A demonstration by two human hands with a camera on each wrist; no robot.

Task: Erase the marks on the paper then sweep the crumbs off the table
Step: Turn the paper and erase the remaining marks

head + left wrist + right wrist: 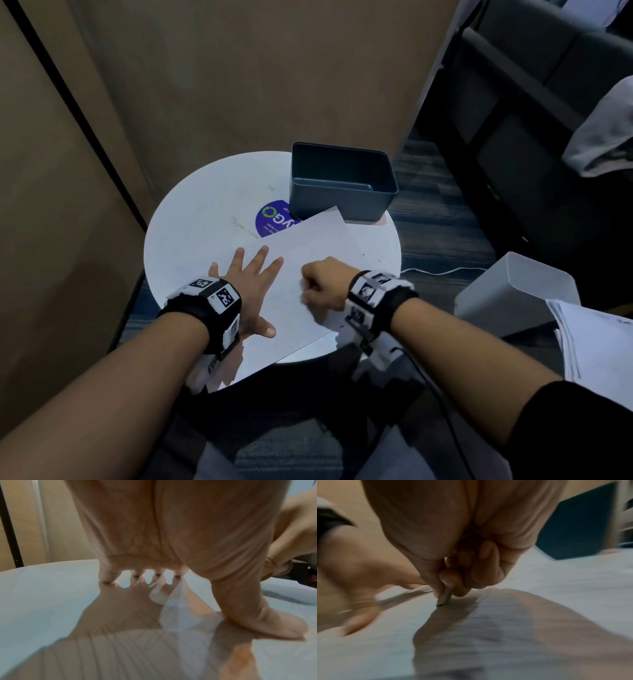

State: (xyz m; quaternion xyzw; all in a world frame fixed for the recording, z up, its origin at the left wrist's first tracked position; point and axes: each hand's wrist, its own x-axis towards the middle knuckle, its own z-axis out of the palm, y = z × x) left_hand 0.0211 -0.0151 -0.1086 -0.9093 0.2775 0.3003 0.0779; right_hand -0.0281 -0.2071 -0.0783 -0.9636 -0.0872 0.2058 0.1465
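Right hand (462, 545) curled tight, pinching a small eraser (443, 599) tip-down on the paper (308, 236) — erasing in progress, apparently. Left hand (251, 291) flat, fingers spread, pressing the sheet onto the round table (191, 219). A few dark specks near the far edge; sweeping not yet begun.

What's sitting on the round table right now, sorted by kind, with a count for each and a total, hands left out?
Paper sheet: 1
Dark bin: 1
Eraser, pinched in the right hand: 1
Round sticker: 1
Total: 4
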